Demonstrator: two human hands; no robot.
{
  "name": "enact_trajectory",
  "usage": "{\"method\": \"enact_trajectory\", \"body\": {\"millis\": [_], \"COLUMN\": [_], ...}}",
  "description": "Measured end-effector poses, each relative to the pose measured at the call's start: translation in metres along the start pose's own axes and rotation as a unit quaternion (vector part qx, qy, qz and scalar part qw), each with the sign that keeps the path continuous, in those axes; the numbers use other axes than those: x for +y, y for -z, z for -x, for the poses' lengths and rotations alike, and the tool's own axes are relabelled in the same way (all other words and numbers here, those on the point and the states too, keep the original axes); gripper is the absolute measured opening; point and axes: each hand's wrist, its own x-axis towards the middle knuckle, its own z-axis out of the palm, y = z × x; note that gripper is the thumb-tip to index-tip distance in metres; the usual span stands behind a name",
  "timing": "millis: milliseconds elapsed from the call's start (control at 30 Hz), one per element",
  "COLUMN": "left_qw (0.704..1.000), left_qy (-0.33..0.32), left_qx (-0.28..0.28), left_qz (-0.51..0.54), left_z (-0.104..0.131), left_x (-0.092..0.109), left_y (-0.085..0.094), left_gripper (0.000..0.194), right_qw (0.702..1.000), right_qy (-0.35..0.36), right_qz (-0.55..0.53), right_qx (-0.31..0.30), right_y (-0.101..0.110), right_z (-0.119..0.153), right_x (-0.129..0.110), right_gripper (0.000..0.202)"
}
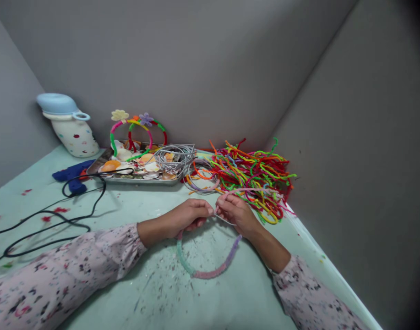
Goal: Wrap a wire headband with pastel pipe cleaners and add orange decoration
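Note:
A wire hoop [210, 275] wrapped in fuzzy green, pink and purple hangs in a curve below my hands. My left hand [189, 214] pinches this hoop near its upper left, thumb and fingers pressed together. Bare metal wire [225, 220] runs from the left fingertips past the right palm. Close beside it, my right hand [237, 211] is closed on a pale pink pipe cleaner [246, 189], whose free end stretches off to the right. Between the fingertips the pink strand meets the wire; exactly how it winds there is hidden.
A metal tray [137, 182] at the back holds shells, grey wire coils [177, 158] and colourful flower hoops [131, 123]. Bright pipe cleaners [254, 172] lie heaped to its right. At left are a blue glue gun [74, 173], black cord [103, 197] and white bottle [74, 135]. Walls border the table [155, 293].

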Motion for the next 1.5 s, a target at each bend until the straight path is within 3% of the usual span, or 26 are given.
{"method": "enact_trajectory", "body": {"millis": [1133, 1500], "left_qw": [0.999, 0.999], "left_qy": [0.020, 0.022], "left_qx": [0.004, 0.013], "left_qz": [-0.026, -0.029], "left_z": [0.001, 0.004], "left_x": [-0.003, 0.008], "left_y": [0.000, -0.007], "left_gripper": [0.029, 0.025], "right_qw": [0.990, 0.987], "right_qy": [0.049, 0.076], "right_qz": [0.128, 0.145], "right_qx": [-0.008, 0.006], "right_y": [-0.006, -0.008], "right_z": [0.004, 0.005], "right_x": [-0.007, -0.008], "right_gripper": [0.021, 0.018]}}
